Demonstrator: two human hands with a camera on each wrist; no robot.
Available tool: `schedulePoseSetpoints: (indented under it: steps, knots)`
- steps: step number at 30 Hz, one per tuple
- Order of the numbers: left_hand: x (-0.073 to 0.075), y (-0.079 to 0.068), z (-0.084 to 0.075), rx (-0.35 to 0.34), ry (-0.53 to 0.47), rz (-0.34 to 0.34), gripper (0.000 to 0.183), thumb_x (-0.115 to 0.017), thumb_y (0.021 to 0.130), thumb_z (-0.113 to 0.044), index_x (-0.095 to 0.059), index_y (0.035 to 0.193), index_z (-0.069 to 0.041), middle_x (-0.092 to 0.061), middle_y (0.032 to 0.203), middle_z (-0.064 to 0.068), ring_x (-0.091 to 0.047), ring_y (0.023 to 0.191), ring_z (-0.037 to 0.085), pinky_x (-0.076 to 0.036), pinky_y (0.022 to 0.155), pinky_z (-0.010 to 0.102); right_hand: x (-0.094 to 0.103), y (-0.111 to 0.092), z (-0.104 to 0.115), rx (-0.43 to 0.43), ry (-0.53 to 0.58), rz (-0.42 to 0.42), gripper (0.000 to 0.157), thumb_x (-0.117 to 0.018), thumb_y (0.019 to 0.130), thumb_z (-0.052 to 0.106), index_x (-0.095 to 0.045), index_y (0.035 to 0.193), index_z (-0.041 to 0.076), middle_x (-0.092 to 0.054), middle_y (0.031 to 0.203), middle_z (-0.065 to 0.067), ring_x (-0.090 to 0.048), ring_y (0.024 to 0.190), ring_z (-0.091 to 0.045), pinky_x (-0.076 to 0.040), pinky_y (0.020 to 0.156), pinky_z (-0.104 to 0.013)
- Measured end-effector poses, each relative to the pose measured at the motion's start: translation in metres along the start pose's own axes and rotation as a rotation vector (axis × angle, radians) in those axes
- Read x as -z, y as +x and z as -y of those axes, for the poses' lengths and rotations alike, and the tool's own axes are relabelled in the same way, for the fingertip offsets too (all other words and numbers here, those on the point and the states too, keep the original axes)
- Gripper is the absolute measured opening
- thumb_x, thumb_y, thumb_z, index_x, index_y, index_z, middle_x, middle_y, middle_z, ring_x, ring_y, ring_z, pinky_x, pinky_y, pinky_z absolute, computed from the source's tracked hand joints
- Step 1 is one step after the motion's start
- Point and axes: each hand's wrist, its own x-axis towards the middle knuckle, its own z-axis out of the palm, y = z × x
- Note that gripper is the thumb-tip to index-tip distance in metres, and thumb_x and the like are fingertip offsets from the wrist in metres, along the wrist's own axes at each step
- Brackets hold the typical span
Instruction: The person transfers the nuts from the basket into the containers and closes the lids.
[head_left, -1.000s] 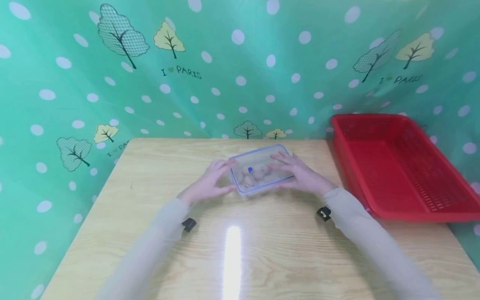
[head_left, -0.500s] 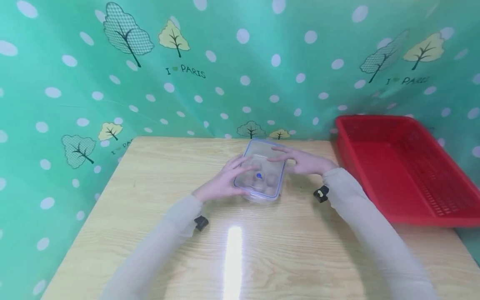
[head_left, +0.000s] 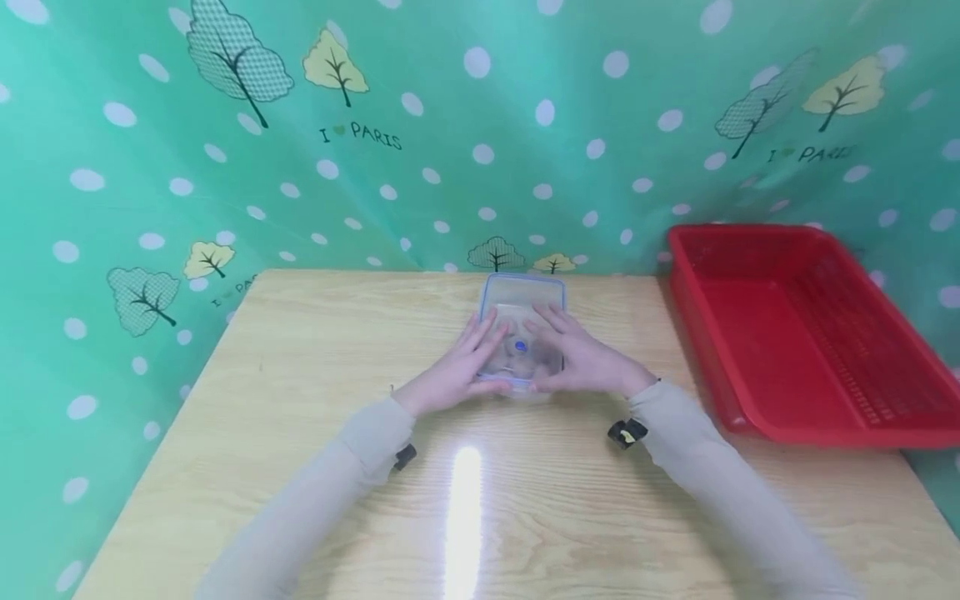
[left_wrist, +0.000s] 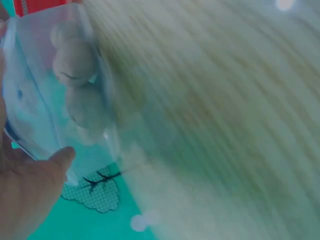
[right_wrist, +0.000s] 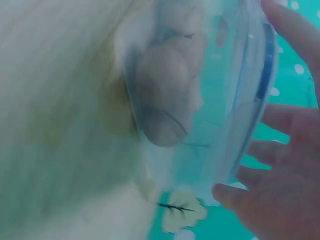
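Note:
A clear plastic food container [head_left: 522,290] with a blue-edged lid stands on the table, its short side towards me. A blue plug [head_left: 521,346] marks the lid. Several rounded, pale brown lumps [right_wrist: 162,75] lie inside; their kind is unclear through the plastic. My left hand [head_left: 453,371] holds the container's left side, fingers over the lid and thumb at the near end. On the opposite side my right hand [head_left: 592,358] holds it likewise, fingers spread over the lid's right edge. The left wrist view shows the left thumb [left_wrist: 62,157] against the container.
A large red plastic basket [head_left: 795,350] stands at the table's right, beyond my right forearm. The wooden table [head_left: 337,333] ends at the back against a green dotted curtain [head_left: 420,217]. A bright light reflection lies along the near tabletop.
The container was lying crosswise and has been turned so that its short side faces me. My right hand has shifted towards its near right corner, and my left hand has moved right.

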Motion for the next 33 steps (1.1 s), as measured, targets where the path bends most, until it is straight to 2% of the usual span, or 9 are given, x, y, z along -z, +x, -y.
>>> schedulePoseSetpoints:
  steps: [4, 11, 14, 17, 21, 24, 29, 33]
  knots:
    - [0.001, -0.001, -0.008, 0.011, 0.134, 0.011, 0.091, -0.061, 0.091, -0.047, -0.014, 0.153, 0.000, 0.003, 0.157, 0.025, 0.004, 0.138, 0.050, -0.022, 0.106, 0.063, -0.009, 0.000, 0.002, -0.026, -0.011, -0.017, 0.098, -0.082, 0.074, 0.036, -0.032, 0.146, -0.008, -0.007, 0.155, -0.029, 0.001, 0.141, -0.049, -0.013, 0.108, -0.066]
    - [0.003, -0.002, -0.009, -0.079, 0.236, -0.016, 0.087, -0.064, 0.091, -0.039, -0.018, 0.151, 0.003, -0.006, 0.153, 0.033, -0.007, 0.135, 0.056, -0.027, 0.106, 0.059, -0.015, 0.000, 0.007, -0.051, -0.027, -0.040, 0.100, -0.082, 0.072, 0.034, -0.031, 0.146, -0.008, -0.008, 0.154, -0.030, 0.001, 0.141, -0.048, -0.017, 0.107, -0.065]
    - [0.002, -0.003, -0.005, -0.115, 0.254, -0.038, 0.084, -0.067, 0.090, -0.034, -0.021, 0.151, 0.003, -0.010, 0.153, 0.033, -0.009, 0.135, 0.055, -0.028, 0.106, 0.056, -0.017, 0.000, 0.006, -0.042, -0.039, -0.051, 0.099, -0.082, 0.072, 0.033, -0.031, 0.146, -0.009, -0.010, 0.154, -0.030, 0.000, 0.141, -0.048, -0.017, 0.107, -0.064]
    - [0.002, -0.005, -0.001, -0.128, 0.210, -0.048, 0.084, -0.070, 0.089, -0.029, -0.023, 0.151, 0.002, -0.010, 0.154, 0.031, -0.006, 0.137, 0.053, -0.027, 0.106, 0.056, -0.017, 0.001, 0.004, -0.028, -0.025, -0.056, 0.098, -0.083, 0.071, 0.029, -0.031, 0.146, -0.009, -0.010, 0.154, -0.030, -0.001, 0.141, -0.048, -0.017, 0.107, -0.064]
    - [0.000, -0.004, 0.001, -0.116, 0.163, -0.040, 0.090, -0.073, 0.086, -0.031, -0.020, 0.152, 0.001, -0.003, 0.156, 0.029, 0.001, 0.139, 0.050, -0.024, 0.107, 0.058, -0.014, -0.001, -0.002, -0.015, -0.012, -0.063, 0.097, -0.083, 0.072, 0.028, -0.031, 0.147, -0.005, -0.011, 0.156, -0.026, -0.003, 0.142, -0.046, -0.016, 0.109, -0.062]
    - [-0.002, -0.002, -0.002, -0.068, 0.149, -0.029, 0.090, -0.069, 0.088, -0.040, -0.018, 0.154, -0.004, -0.001, 0.158, 0.025, 0.002, 0.140, 0.049, -0.024, 0.105, 0.061, -0.008, -0.004, -0.005, -0.010, -0.065, -0.058, 0.099, -0.082, 0.073, 0.036, -0.030, 0.149, 0.000, -0.012, 0.157, -0.023, -0.005, 0.143, -0.044, -0.013, 0.112, -0.060]
    - [-0.005, 0.002, -0.010, -0.006, 0.175, -0.080, 0.083, -0.064, 0.089, -0.049, -0.029, 0.152, -0.008, -0.013, 0.157, 0.023, -0.016, 0.138, 0.050, -0.035, 0.098, 0.064, 0.011, -0.011, -0.009, -0.033, -0.179, -0.026, 0.095, -0.075, 0.080, 0.048, -0.028, 0.153, 0.011, -0.011, 0.158, -0.022, -0.003, 0.143, -0.042, -0.006, 0.112, -0.062]
    - [-0.003, 0.006, -0.013, 0.029, 0.229, -0.107, 0.082, -0.063, 0.087, -0.056, -0.035, 0.150, -0.012, -0.021, 0.156, 0.020, -0.021, 0.136, 0.052, -0.032, 0.101, 0.065, 0.030, -0.018, -0.014, -0.099, -0.266, -0.050, 0.087, -0.067, 0.086, 0.050, -0.029, 0.153, 0.011, -0.012, 0.158, -0.021, 0.001, 0.144, -0.039, -0.003, 0.112, -0.062]
